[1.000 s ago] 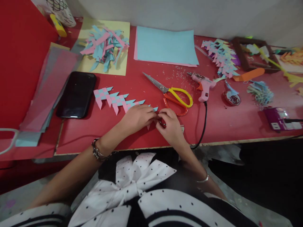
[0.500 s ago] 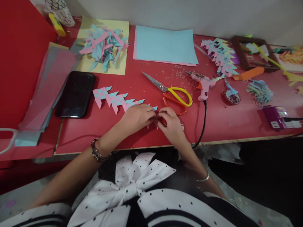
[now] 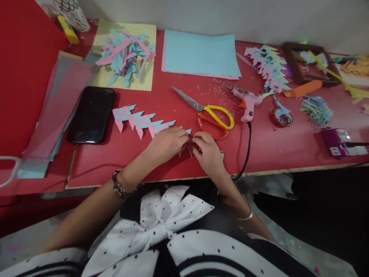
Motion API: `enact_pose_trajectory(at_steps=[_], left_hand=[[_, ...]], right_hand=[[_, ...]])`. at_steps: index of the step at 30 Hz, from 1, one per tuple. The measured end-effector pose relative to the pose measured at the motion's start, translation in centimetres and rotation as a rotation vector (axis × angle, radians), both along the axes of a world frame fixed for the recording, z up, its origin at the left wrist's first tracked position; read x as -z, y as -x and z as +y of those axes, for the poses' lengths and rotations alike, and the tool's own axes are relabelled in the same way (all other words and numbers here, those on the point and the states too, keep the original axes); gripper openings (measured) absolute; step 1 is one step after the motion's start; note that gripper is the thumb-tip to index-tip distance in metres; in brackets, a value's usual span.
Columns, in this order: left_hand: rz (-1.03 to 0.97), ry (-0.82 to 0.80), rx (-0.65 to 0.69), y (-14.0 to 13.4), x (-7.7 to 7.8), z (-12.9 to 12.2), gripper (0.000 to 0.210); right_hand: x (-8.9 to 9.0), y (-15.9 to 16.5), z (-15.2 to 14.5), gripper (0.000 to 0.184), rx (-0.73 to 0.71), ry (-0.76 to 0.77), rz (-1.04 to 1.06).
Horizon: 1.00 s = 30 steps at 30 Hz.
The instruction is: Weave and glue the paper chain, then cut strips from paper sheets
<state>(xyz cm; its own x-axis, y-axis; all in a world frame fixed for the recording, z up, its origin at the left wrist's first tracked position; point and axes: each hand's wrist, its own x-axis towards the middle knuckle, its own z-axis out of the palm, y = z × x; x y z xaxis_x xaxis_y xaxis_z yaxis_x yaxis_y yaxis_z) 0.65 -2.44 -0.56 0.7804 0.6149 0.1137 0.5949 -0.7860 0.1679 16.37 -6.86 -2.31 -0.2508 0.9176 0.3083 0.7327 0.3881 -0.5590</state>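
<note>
Right hand (image 3: 210,154) has shifted, baring pink paper tip (image 3: 190,149).

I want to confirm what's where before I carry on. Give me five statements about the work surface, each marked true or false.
1. The left hand is over part of the pink-and-blue woven strip. True.
2. The right hand is holding the scissors. False: they lie on the red table, and this hand's fingertips are at the strip's right end.
3. The pink glue gun lies to the right of the scissors. True.
4. The pile of loose cut strips sits on the blue sheet. False: it sits on the yellow sheet.
5. The black phone lies to the left of the woven strip. True.
</note>
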Motion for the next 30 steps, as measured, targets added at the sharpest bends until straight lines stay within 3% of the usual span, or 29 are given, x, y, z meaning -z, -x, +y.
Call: enact_pose_trajectory(at_steps=[10,20,30], left_hand=[[-0.020,0.113,-0.044,0.18,-0.26,-0.13,0.010],[0.027,0.016,-0.018,-0.01,0.06,-0.11,0.012],[-0.028,0.069,-0.015,0.44,0.06,-0.08,0.013]], right_hand=[[-0.14,-0.18,-0.02,0.010,-0.022,-0.018,0.023],[-0.25,0.50,-0.24,0.013,0.053,-0.001,-0.005],[-0.10,0.07,-0.18,0.012,0.012,-0.014,0.038]])
